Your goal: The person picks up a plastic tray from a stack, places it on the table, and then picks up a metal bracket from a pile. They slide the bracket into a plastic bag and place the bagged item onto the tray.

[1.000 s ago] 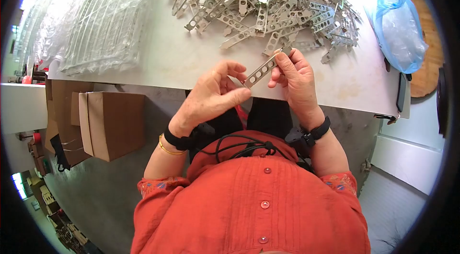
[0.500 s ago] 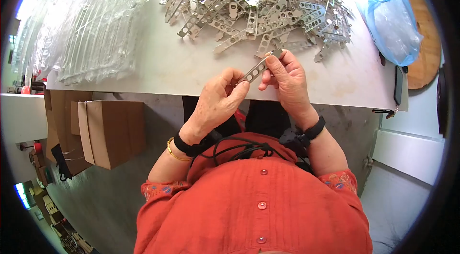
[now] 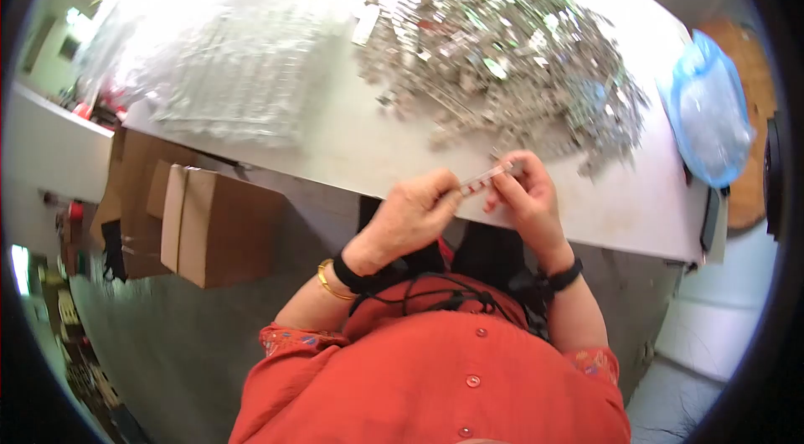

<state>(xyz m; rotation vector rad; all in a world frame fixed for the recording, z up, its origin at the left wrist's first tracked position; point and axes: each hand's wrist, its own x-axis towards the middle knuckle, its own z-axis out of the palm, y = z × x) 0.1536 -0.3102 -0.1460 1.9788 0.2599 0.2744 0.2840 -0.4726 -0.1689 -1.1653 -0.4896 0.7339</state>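
Observation:
A thin metal strip with a row of round holes [image 3: 479, 183] is stretched between my two hands, close to the table's front edge. My left hand [image 3: 416, 211] pinches its lower left end between thumb and fingers. At the upper right end, my right hand [image 3: 529, 197] is closed on the strip, thumb on top. Just beyond my hands lies a large heap of similar metal strips [image 3: 502, 50], blurred in this view.
Clear plastic sleeves [image 3: 239, 75] lie in a stack on the white table [image 3: 335, 163] at the left. A blue plastic bag [image 3: 712, 113] sits at the right end, beside a round wooden board [image 3: 745, 201]. Cardboard boxes [image 3: 222, 230] stand below the table's left side.
The camera view has swung and tilted, so table and heap appear turned and lower. Both hands still grip the strip, which now lies flatter and shows its holes more edge-on.

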